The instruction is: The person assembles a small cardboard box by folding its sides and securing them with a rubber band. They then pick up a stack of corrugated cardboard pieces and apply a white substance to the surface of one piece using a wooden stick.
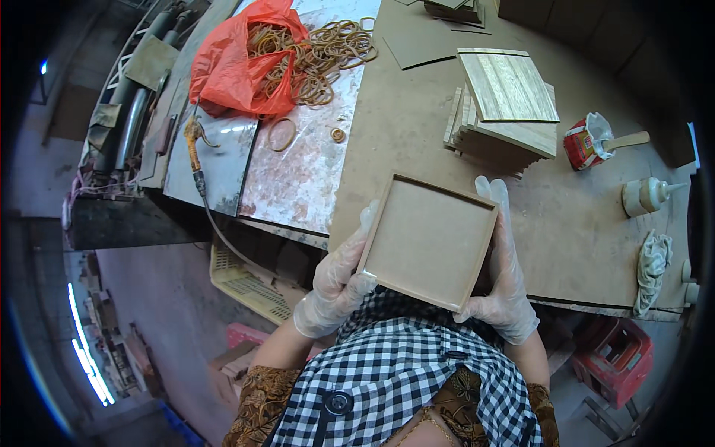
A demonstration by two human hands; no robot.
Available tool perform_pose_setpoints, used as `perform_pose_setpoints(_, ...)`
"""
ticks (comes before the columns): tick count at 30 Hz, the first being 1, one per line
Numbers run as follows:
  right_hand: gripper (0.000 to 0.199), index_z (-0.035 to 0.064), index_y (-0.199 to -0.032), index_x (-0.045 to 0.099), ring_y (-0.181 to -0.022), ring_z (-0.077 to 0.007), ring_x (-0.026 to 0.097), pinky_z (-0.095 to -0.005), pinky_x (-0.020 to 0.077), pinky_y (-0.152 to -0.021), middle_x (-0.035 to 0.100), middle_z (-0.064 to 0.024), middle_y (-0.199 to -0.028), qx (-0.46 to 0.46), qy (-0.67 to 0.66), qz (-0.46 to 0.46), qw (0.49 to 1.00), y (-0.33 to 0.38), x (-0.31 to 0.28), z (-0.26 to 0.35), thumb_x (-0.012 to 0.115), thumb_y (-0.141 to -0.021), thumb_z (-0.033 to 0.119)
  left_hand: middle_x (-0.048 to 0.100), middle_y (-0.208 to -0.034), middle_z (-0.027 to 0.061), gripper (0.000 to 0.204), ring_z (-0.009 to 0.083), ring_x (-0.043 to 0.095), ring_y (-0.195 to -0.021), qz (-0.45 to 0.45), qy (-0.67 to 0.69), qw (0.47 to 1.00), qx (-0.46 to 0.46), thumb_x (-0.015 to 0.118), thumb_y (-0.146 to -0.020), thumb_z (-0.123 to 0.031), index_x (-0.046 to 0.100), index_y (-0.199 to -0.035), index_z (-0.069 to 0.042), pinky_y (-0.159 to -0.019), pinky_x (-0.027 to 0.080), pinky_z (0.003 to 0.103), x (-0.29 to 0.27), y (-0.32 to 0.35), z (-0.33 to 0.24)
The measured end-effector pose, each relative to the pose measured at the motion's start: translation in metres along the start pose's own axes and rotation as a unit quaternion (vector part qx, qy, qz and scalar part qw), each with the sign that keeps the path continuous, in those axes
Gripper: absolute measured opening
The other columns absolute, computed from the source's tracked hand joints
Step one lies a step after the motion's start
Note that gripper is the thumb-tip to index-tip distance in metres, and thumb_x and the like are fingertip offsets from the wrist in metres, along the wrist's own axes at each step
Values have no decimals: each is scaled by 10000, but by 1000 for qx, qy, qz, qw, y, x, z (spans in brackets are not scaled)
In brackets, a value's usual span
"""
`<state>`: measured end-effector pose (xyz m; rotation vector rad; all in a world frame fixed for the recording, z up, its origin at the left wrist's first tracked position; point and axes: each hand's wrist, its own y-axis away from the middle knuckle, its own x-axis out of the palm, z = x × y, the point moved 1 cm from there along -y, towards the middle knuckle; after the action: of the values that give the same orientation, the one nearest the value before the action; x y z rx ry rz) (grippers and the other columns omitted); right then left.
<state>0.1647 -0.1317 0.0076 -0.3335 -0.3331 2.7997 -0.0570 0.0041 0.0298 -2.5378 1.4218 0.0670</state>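
Note:
Between my two gloved hands I hold a square, shallow wooden tray (428, 242) with thin raised sides and a plain tan bottom. It sits tilted in front of my body at the table's near edge. My left hand (339, 283) grips its left side, thumb near the lower left corner. On the opposite side, my right hand (505, 276) clasps the frame, with the thumb at the lower right corner and fingers stretched along the outside. Both hands wear thin clear gloves. Beyond the tray rises a stack of striped wooden panels (510, 86).
A red bag (231, 59) spills rubber bands (335, 45) at the back left. An orange-handled tool (195, 145) trails a hose. To the right are a red packet with a brush (588, 141), a white squeeze bottle (644, 196) and a crumpled cloth (652, 272). A red stool (614, 361) stands below.

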Motion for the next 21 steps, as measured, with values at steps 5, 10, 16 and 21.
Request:
perform_pose_setpoints(5, 1423, 99, -1564, 39, -1488, -411, 73, -510, 127, -1194, 117, -236, -1603, -28, 7, -6, 1000, 2, 1, -7, 824, -519, 661, 263, -1566, 237, 653, 305, 284, -1449, -18, -53, 998, 5, 507, -1018, -313, 267, -1485, 75, -1158, 242, 369, 0, 8, 12)
perform_pose_setpoints(10, 1404, 100, -1565, 24, -1488, -406, 85, -507, 157, -1189, 37, -240, -1609, -22, -84, -34, 996, -2, 6, -6, 836, -557, 644, 425, -1471, 202, 707, 247, 424, -1346, -73, -67, 995, -24, 495, -1009, -411, 312, -1455, 106, -1114, 326, 368, 8, 10, 11)
perform_pose_setpoints(16, 1341, 70, -1559, 54, -1482, -412, 122, -504, 216, -1172, 70, -256, -1602, -19, -55, -44, 997, -15, 2, 9, 827, -615, 625, 515, -1380, 174, 656, 214, 513, -1243, -131, -94, 986, -32, 446, -1030, -396, 333, -1445, 100, -1042, 405, 339, 15, 6, 3)
perform_pose_setpoints(21, 1263, 20, -1546, 87, -1462, -431, 191, -492, 237, -1167, 141, -283, -1580, -49, 42, -55, 996, -25, -4, 26, 813, -670, 569, 551, -1325, 152, 629, 193, 548, -1184, -147, -66, 985, -67, 424, -1036, -398, 359, -1418, 97, -1004, 432, 325, 16, 5, 0)
